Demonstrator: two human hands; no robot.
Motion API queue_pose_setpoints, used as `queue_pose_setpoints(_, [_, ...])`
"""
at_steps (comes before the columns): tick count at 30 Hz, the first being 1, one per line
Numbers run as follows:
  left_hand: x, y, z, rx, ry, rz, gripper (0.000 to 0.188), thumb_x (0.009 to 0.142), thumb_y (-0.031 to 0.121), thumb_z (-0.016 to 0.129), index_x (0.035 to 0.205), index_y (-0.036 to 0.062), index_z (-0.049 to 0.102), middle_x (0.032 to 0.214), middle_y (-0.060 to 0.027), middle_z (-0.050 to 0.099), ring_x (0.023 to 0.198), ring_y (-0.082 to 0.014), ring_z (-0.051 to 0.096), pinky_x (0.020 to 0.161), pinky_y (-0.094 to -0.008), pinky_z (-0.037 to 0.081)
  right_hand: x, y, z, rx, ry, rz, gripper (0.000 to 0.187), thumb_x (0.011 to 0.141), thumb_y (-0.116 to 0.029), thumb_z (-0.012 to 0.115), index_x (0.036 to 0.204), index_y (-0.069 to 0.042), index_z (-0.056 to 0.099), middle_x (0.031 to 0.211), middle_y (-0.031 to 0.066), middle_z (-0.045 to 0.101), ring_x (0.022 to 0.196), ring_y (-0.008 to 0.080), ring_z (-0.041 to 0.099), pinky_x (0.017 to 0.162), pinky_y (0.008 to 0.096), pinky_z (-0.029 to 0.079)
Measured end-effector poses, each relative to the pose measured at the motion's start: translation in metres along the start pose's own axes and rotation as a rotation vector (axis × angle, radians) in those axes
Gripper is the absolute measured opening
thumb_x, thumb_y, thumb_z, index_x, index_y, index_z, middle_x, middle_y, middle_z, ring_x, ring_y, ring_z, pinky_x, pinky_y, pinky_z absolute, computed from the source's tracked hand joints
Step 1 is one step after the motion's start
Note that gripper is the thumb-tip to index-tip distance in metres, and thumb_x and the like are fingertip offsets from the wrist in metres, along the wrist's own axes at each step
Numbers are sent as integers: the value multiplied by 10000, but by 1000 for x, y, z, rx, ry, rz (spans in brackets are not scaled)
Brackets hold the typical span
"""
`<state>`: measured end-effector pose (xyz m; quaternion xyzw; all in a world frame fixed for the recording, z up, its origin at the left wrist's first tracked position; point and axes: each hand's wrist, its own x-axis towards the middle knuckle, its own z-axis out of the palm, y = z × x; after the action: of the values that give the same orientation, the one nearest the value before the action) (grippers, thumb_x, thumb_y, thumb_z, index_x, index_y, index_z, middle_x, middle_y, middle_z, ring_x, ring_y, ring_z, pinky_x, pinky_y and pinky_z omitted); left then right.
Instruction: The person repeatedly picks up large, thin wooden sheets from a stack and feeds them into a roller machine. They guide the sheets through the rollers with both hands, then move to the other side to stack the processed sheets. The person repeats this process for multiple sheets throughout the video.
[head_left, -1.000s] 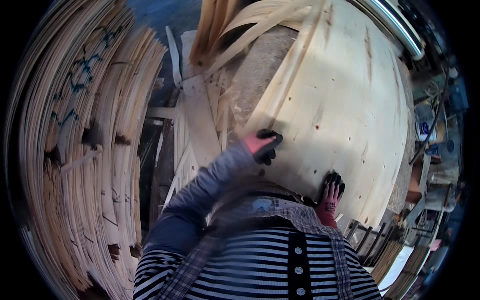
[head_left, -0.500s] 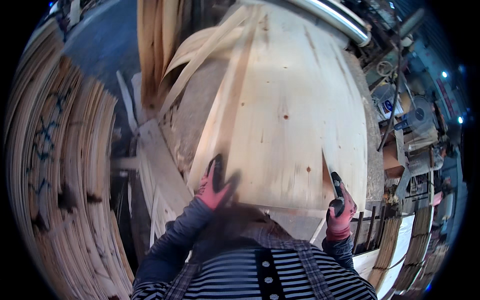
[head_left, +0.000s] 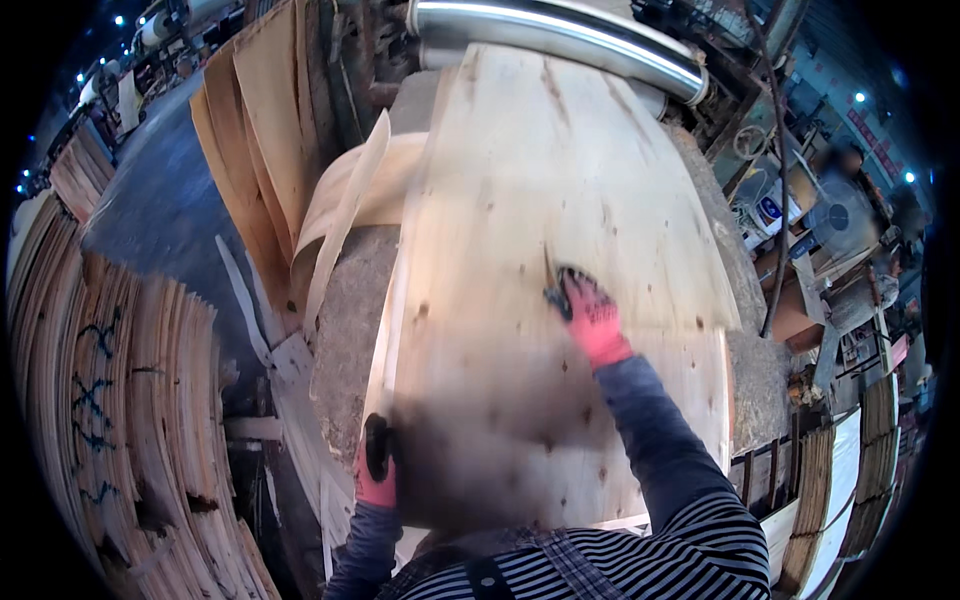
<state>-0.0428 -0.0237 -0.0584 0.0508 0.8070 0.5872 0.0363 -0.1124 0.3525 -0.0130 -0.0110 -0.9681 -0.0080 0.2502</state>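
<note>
A broad pale wood veneer sheet point(head_left: 560, 150) with knots lies along the table, its far end close to a shiny metal roller point(head_left: 560, 30). More knotty veneer point(head_left: 660, 420) shows on the near side, partly blurred and shaded. My right hand point(head_left: 595, 318), in a pink glove with dark fingertips, lies on the veneer with its fingers extended, beside a narrow dark split point(head_left: 549, 266). At the near left edge, my left hand point(head_left: 376, 465), gloved alike, is closed at the veneer's border; part of its fingers is hidden.
Curled veneer strips point(head_left: 345, 200) and upright brown sheets point(head_left: 250, 130) stand left of the table. A tall veneer stack point(head_left: 140, 400) fills the left side. On the right are a hanging dark cable point(head_left: 782, 200), a fan point(head_left: 838, 218) and more stacked veneer point(head_left: 805, 500).
My right hand has moved forward and left over the veneer, my left hand nearer to me along the edge. The split appears farther away, and the view has shifted.
</note>
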Motion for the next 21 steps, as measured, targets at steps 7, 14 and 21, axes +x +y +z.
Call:
queue_pose_setpoints(7, [-61, -12, -3, 635, -96, 6, 897, 583, 329, 703, 1271, -4, 232, 1242, -247, 325, 1109, -400, 346, 922, -431, 310, 61, -2, 0, -109, 9, 260, 653, 732, -443, 529, 1221, -44, 360, 1270, 153, 343, 1169, 294, 318, 971, 443, 225])
queue_pose_setpoints(14, [-26, -3, -26, 575, -229, -139, 830, 604, 339, 689, 1263, 38, 285, 1124, -236, 428, 1021, -355, 437, 878, -379, 355, -91, -107, -88, 327, -277, 0, 738, 672, -330, 640, 1229, 21, 308, 1274, 192, 313, 1191, 332, 277, 996, 449, 190])
queue_pose_setpoints(21, [-27, 17, -14, 966, -440, 55, 796, 691, 401, 572, 1260, -36, 229, 1139, -218, 438, 967, -340, 472, 843, -385, 363, -249, -155, -131, 106, -681, 143, 915, 574, -575, 608, 1250, -34, 313, 1306, 228, 224, 1208, 399, 192, 994, 511, 99])
